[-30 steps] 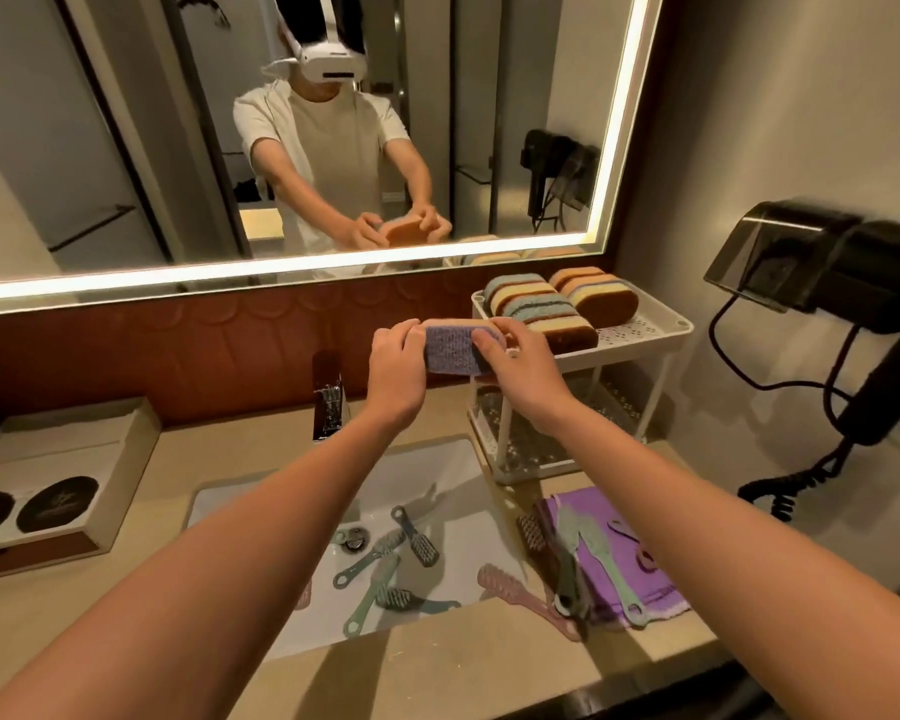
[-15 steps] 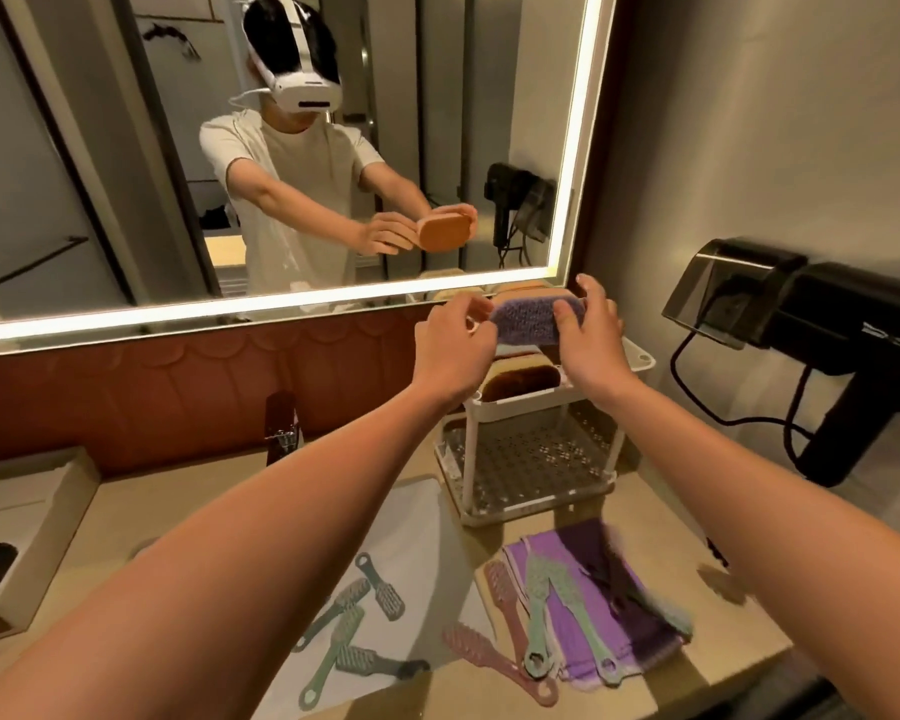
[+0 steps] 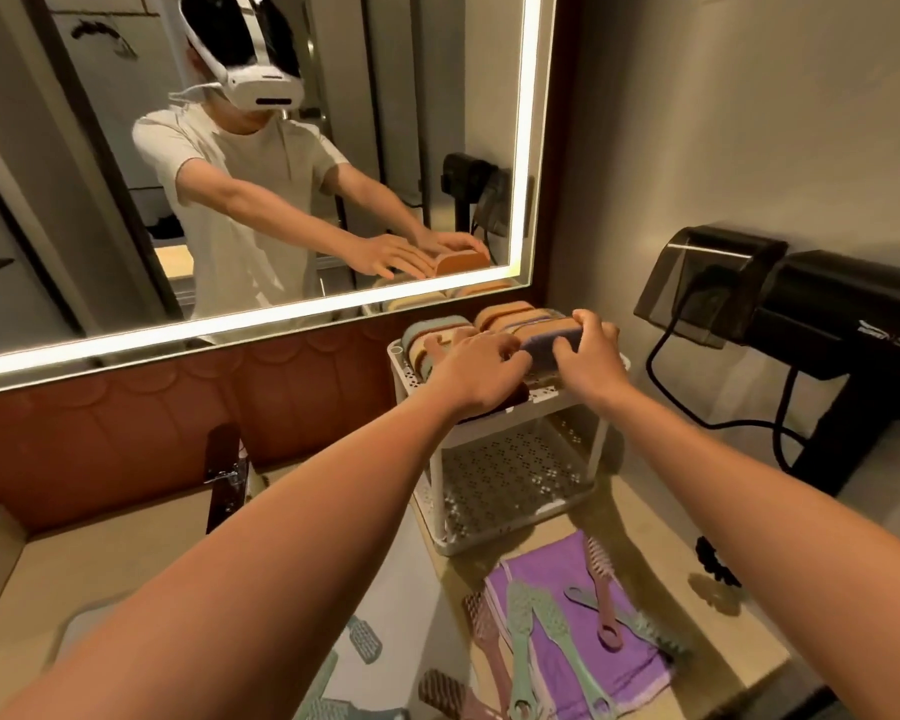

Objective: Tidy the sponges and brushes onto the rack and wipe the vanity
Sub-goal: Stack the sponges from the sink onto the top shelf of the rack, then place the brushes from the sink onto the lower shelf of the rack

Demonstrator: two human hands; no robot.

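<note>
Sponge is down on the shelf now. A second ago I had the purple sponge (image 3: pixel 546 337) out in front of the rack (image 3: pixel 435 475), then lifted over it. Now it sits low on the top tier, at the front of the right-hand row, touching the other sponges (image 3: pixel 437 330) behind it.

My right hand (image 3: pixel 585 356) has its fingers curled over the sponge's right end, thumb on the near side, a closed hold. My left hand (image 3: pixel 481 368) has bent fingers against the left end; whether it pinches or only presses, I cannot tell.

I read this as the seating step: the sponge looks about placed, and letting go should finish it. The lower tier holds nothing yet. Several brushes (image 3: pixel 520 631) lie on the purple cloth (image 3: pixel 630 662) below the rack, more toward the basin. So the brushes and the wipe are all left to do.
</note>
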